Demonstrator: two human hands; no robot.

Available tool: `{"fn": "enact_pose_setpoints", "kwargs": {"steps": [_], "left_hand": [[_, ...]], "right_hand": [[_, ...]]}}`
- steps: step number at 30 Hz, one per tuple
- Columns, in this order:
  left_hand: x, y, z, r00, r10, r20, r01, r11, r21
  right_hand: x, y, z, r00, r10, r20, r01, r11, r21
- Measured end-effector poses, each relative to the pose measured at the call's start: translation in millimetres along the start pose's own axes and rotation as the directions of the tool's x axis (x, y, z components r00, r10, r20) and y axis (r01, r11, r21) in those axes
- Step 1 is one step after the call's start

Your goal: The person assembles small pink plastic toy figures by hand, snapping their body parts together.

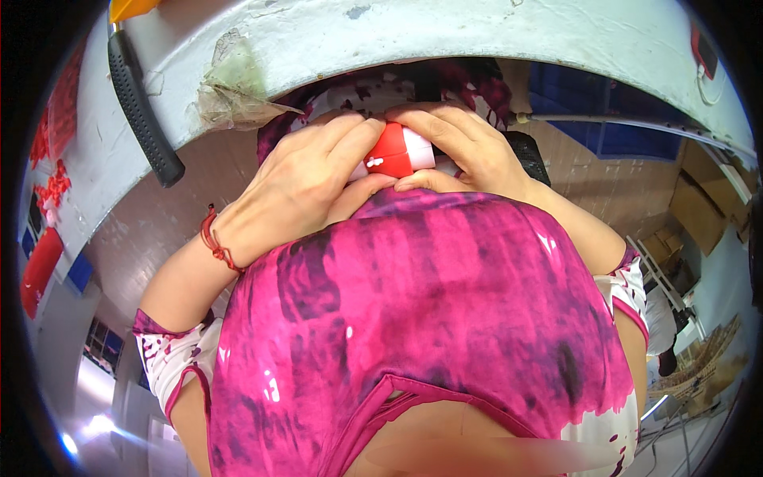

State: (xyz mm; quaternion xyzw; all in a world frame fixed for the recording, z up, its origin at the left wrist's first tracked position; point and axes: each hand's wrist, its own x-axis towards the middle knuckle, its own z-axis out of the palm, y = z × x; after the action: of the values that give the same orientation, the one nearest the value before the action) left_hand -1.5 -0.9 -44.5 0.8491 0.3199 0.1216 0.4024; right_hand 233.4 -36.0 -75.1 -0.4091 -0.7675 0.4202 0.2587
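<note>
Between my two hands, just below the table's edge, is a small rounded red and white object (391, 151) whose kind I cannot make out. It has a red middle band with a small white mark and pale ends. My left hand (322, 155) wraps round its left end, thumb along the near side. On the other end my right hand (457, 147) closes, with its thumb on the near side too. Both thumbs come close together in front of it. The fingers cover much of the object's ends.
A white table (469, 32) curves across the top. At its left lies a tool with a black textured handle (143, 111), near a crumpled clear plastic bag (234, 91) at the edge. Blue bins (604, 115) stand beyond on the right, with cardboard boxes (699, 199) beside them.
</note>
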Motion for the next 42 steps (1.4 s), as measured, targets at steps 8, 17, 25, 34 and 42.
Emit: {"fn": "enact_pose_setpoints", "kwargs": {"steps": [8,17,25,34,42], "left_hand": [[3,5,9,0.978,-0.119,-0.171,0.099,0.988,-0.123],[14,12,10,0.988,-0.082,-0.129,0.077,0.996,-0.042],[12,12,22,0.977,-0.041,-0.210,0.024,0.996,-0.085],[2,5,23,0.992,-0.085,-0.095,0.078,0.994,-0.075],[8,4,30,0.995,-0.080,-0.057,0.075,0.994,-0.079]], "right_hand": [[20,-15,-6,0.973,0.201,-0.115,-0.179,0.968,0.173],[36,-6,15,0.901,0.163,-0.403,-0.108,0.982,0.157],[28,-7,18,0.913,0.283,-0.294,-0.208,0.942,0.263],[35,8,38,0.946,0.079,-0.313,-0.044,0.992,0.119],[25,16,43,0.918,0.254,-0.304,-0.179,0.950,0.255]]}}
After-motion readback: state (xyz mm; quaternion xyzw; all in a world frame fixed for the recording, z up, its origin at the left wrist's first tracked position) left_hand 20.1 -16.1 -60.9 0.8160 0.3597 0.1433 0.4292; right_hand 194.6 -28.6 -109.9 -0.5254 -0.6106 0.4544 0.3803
